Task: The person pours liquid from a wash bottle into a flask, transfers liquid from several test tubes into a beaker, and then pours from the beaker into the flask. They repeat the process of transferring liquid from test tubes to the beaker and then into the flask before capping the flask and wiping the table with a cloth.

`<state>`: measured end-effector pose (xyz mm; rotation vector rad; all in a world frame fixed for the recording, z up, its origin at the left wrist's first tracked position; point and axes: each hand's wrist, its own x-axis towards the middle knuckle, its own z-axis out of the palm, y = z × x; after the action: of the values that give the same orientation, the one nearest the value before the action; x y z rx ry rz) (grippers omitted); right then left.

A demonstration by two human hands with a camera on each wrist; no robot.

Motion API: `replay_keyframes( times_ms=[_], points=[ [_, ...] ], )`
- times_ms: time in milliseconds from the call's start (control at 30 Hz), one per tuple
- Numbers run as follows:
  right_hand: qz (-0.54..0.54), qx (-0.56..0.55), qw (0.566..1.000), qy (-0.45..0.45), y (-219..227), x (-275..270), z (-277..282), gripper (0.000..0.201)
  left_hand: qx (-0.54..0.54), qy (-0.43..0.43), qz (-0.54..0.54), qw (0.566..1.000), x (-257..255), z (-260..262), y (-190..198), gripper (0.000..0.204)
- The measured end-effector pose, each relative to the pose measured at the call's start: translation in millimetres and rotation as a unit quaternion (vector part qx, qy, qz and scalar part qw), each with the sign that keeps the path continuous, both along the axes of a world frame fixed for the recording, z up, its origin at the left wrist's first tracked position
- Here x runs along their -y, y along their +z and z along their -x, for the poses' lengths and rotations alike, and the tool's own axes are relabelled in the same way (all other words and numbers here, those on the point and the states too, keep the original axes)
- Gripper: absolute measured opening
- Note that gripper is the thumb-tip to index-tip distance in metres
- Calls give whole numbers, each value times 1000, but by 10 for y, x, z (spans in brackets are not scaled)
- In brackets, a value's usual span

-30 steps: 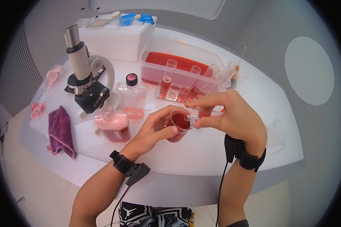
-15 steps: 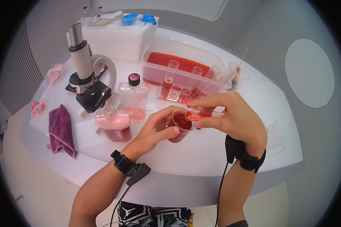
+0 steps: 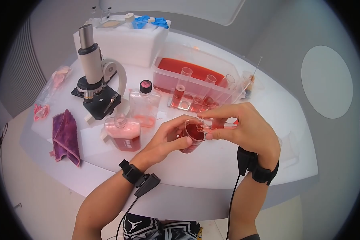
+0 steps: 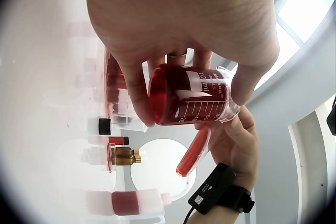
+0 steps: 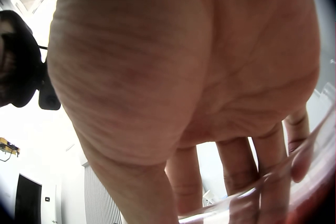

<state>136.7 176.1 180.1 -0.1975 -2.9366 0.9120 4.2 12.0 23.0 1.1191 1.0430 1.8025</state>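
Pinching the tilted test tube [image 3: 218, 123] between thumb and fingers, the right hand [image 3: 248, 127] holds the tube's mouth beside the rim of the beaker [image 3: 193, 137], while the left hand [image 3: 163, 143] grips that beaker, thumb on its near side, fingers round the far one. Half a second ago the tube's red content reached out to its mouth; now that end looks clearer, and the left wrist view shows red at the closed end, which sits lower than the mouth. Both hands have otherwise kept nearly the same pose over the last second, so I'd judge the change to be a small tip of the tube rather than a fresh grip, with the liquid handling still under way. Whether glass touches glass, or anything flows, I can't tell: the fingers cover part of the tube and the right wrist view is mostly palm. Beaker and tube are both held up off the counter [image 3: 168, 176], nearer the person than the rack [image 3: 184, 106] of other tubes.
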Motion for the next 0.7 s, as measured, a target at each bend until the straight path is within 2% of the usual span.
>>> replay_keyframes(
  times_ms=[100,233,300,700],
  points=[
    [-1,2,1000,-4,-11,4,0,38,16,-10,-23,1000,-17,16,-53,59],
    [-3,-2,1000,-8,0,13,-7,39,14,-10,-21,1000,-6,7,-16,59],
    [2,-6,1000,-4,-32,-3,-6,39,6,-4,-5,1000,4,-8,22,69],
    [2,-2,1000,1,5,27,-1,39,15,-5,-3,1000,4,-5,-3,69]
  ],
)
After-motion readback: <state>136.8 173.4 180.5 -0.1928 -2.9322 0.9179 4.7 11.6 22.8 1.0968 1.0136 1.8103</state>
